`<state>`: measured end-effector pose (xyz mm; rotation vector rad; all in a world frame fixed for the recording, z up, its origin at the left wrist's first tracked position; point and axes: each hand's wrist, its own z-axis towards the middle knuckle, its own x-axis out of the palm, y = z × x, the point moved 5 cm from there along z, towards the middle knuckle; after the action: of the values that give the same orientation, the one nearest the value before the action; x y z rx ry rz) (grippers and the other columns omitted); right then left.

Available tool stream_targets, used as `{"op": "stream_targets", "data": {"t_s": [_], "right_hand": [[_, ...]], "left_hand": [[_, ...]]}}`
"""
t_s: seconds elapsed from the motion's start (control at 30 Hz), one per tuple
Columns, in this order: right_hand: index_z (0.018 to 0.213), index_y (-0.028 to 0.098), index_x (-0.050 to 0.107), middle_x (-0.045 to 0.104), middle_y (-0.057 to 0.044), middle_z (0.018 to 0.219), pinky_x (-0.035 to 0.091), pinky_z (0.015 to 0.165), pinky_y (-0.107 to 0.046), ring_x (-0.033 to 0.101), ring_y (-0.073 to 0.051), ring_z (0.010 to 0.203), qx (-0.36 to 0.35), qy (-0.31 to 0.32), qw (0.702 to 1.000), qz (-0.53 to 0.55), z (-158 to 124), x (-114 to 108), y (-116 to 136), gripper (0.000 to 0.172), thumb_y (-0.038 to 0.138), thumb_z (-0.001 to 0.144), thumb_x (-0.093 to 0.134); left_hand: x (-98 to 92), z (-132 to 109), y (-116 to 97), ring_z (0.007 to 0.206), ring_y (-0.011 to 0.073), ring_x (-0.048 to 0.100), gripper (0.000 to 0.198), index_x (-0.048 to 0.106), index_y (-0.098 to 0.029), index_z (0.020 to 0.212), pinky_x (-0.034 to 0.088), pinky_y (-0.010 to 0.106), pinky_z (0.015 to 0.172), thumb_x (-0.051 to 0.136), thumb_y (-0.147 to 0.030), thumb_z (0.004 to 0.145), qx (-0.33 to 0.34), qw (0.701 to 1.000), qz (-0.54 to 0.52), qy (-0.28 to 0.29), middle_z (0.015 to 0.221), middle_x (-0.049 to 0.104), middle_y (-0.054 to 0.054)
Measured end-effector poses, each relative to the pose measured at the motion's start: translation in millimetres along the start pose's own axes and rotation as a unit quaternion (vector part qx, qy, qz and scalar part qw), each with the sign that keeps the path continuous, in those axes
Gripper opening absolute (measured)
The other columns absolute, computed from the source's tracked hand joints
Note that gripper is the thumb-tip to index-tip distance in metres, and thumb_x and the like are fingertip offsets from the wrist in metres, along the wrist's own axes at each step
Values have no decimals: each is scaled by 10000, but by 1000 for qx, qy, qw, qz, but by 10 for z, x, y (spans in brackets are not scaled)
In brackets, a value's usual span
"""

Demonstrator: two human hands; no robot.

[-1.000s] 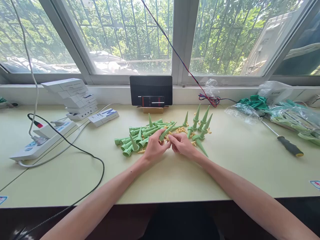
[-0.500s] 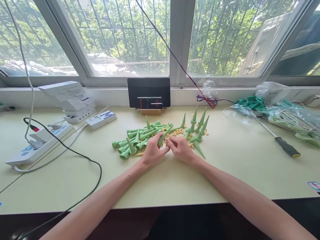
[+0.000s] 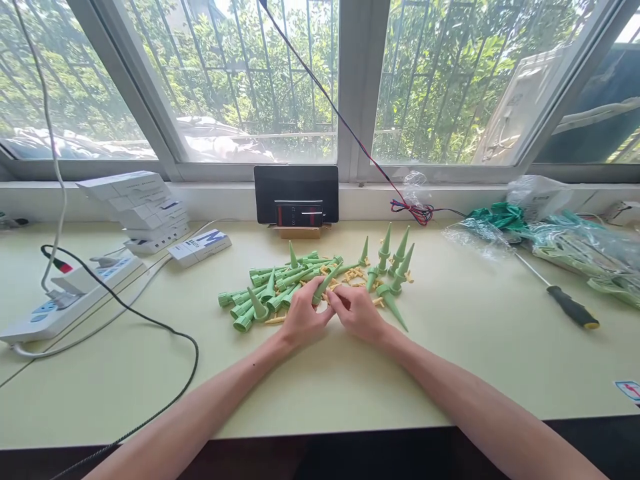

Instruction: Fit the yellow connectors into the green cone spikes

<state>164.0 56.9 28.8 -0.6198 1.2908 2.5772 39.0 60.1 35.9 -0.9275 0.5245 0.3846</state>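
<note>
My left hand is closed around a green plastic plant watering spike, its point tilted up and to the right. My right hand meets it at the base, fingers pinched together; what they grip is mostly hidden, perhaps a small yellow piece. To the left lies a pile of green ribbed tubes and cones. Behind the hands are scattered small yellow valve pieces. Several green spikes with yellow valves stand upright on the right, and one green spike lies on its side beside my right hand.
A tablet with a phone before it stands by the window. On the left are stacked white boxes, a power strip and a black cable. A screwdriver and plastic bags lie on the right.
The view has tilted slightly, so the table sits a little lower in the picture. Both hands stay together at the spike, with barely any finger movement.
</note>
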Motion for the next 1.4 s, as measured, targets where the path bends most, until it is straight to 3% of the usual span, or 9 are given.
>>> {"op": "stream_targets", "data": {"t_s": [0.73,1.03,1.27,1.4], "right_hand": [[638,210,353,445,25,580,269,548,-254,361,-116,531,-32,-13,998,-46,33,24,80,331,236,960,426],[638,211,386,466,16,592,277,542,-262,394,-122,536,-31,-32,998,-44,42,49,32,315,217,949,435],[682,211,419,493,-5,644,319,558,-266,436,-140,574,3,-105,994,-30,16,1,-34,287,222,968,399],[731,208,448,513,-27,709,338,586,-276,460,-159,636,23,-164,986,-36,-17,-43,-65,270,208,990,370]], "left_hand": [[-42,-44,76,764,171,642,357,574,-182,1135,469,187,461,593,-213,780,37,996,53,-59,918,683,47],[-26,-50,75,747,186,657,364,580,-188,1131,525,245,555,576,-188,767,46,990,102,-88,929,697,56],[93,93,-17,817,196,684,292,594,-190,1078,558,283,712,555,-192,788,65,985,102,-124,942,717,55],[173,195,-45,740,182,691,276,597,-184,1063,567,279,686,578,-199,788,74,983,89,-144,893,728,50]]}}
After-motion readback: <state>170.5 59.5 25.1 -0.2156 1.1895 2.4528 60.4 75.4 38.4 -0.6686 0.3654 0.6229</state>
